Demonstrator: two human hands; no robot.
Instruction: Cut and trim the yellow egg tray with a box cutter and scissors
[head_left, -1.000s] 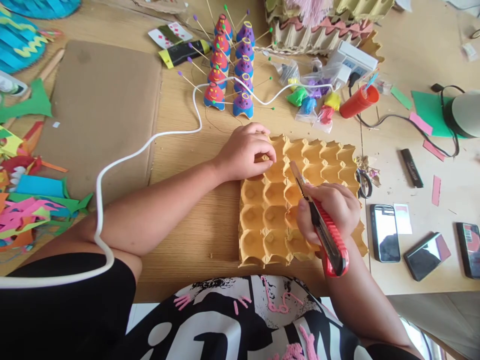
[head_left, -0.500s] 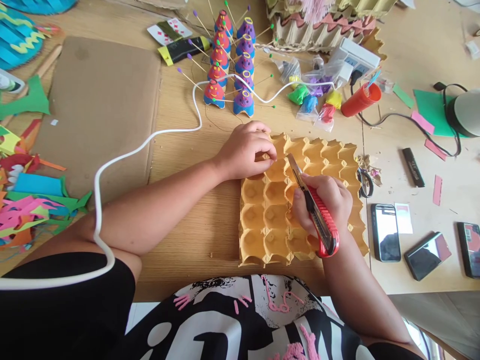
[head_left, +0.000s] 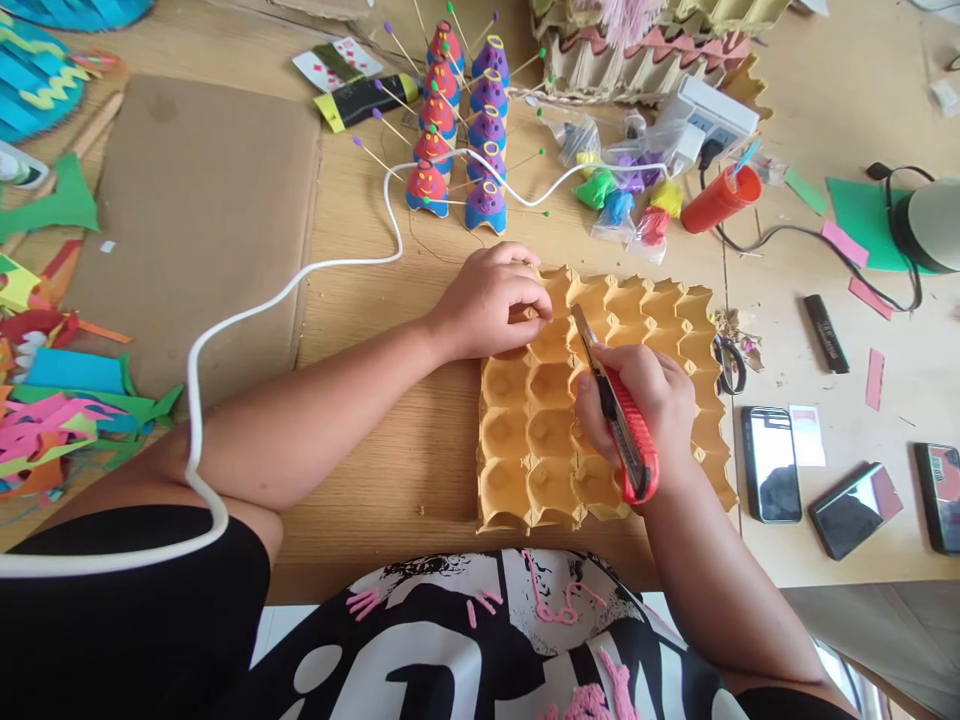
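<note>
A yellow egg tray [head_left: 551,430] lies on the wooden table in front of me. My left hand [head_left: 499,300] rests at its far left corner, fingers curled over the edge and closed on it. In my right hand [head_left: 649,400], above the middle of the tray, is a red utility knife [head_left: 634,435]. Its blade is out and points away from me, the tip close to a ridge of the tray. Whether the tip touches the cardboard cannot be made out.
Painted figures [head_left: 487,205] with pins stand beyond the tray. A white cable [head_left: 285,290] crosses my left arm. Cardboard [head_left: 210,220] lies left, bagged clay [head_left: 619,205] and a red cup [head_left: 721,200] behind, a phone [head_left: 772,465] and a power bank [head_left: 855,510] right.
My right hand and the knife have shifted slightly to the left, and the knife's handle end has swung left and a little up. My left hand and the tray have hardly moved.
</note>
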